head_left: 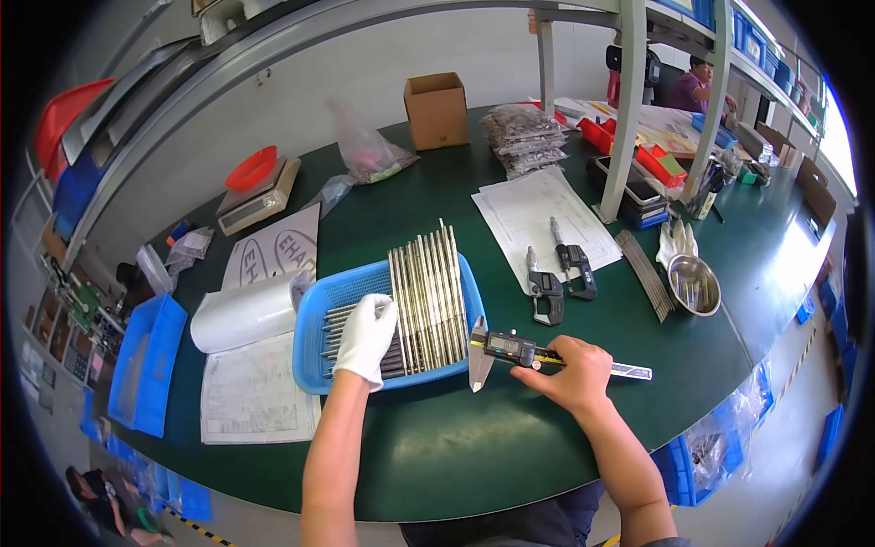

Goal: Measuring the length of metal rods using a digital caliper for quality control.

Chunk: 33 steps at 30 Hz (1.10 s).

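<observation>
My left hand [366, 342], in a white glove, is inside a blue plastic basket [307, 351]. Its fingers are curled down among thin metal rods [337, 321] lying in the basket; whatever is between the fingertips is hidden. Beside it, longer shiny metal rods [428, 301] lie side by side and stick out past the far rim. My bare right hand [579, 372] grips a digital caliper [509, 347] by its beam, to the right of the basket. The caliper's jaws point left, close to the basket's right front corner.
Two micrometers [547, 296] rest by paper sheets [519, 214]. Farther right are thin rods [643, 275] and a metal bowl [694, 284]. A plastic-wrapped roll [244, 313] and a blue bin [148, 365] stand left. A shelf post [625, 118] rises behind; another person [690, 88] sits beyond.
</observation>
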Available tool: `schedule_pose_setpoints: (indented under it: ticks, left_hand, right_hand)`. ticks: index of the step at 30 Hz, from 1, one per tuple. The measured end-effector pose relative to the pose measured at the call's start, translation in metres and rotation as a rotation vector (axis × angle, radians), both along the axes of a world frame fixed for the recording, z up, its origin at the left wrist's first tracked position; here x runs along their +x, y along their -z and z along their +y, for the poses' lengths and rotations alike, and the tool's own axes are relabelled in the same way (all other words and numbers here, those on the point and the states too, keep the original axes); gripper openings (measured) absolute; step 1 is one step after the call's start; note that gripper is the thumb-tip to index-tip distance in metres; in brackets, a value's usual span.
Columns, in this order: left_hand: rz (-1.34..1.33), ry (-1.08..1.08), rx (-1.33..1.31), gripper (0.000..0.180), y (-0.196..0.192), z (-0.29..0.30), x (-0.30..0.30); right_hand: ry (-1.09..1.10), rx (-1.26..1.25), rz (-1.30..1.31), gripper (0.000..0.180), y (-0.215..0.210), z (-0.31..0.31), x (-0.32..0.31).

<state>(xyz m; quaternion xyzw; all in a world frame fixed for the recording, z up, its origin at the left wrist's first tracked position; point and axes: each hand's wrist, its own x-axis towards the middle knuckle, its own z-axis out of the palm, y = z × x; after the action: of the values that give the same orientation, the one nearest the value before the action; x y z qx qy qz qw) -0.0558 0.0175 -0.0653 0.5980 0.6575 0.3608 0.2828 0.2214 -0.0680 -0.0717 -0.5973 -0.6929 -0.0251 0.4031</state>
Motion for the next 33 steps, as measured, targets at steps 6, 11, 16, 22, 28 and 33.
schedule_pose_setpoints:
  ticks: [6,11,16,22,28,33]
  left_hand:
    - [0.175,0.064,-0.125,0.038,0.004,0.026,-0.003]
    - [-0.114,0.127,-0.187,0.03,0.015,0.024,-0.002]
    - [0.053,0.047,0.055,0.025,0.01,0.019,-0.016]
    - [0.001,-0.153,0.417,0.033,0.014,0.024,-0.019]
    - [-0.446,-0.197,0.451,0.036,0.022,0.025,-0.033]
    - [-0.907,-0.362,0.42,0.032,0.023,0.025,-0.044]
  right_hand:
    - [-0.035,-0.036,-0.001,0.047,-0.004,-0.005,-0.002]
    - [-0.08,-0.088,-0.059,0.051,0.0,-0.005,-0.004]
    - [-0.113,-0.118,-0.054,0.054,0.005,0.0,-0.012]
    - [-0.134,-0.09,0.011,0.053,0.006,-0.004,-0.001]
    - [-0.19,-0.162,0.016,0.055,0.004,-0.001,-0.002]
    - [-0.246,-0.175,-0.061,0.055,0.008,-0.001,-0.009]
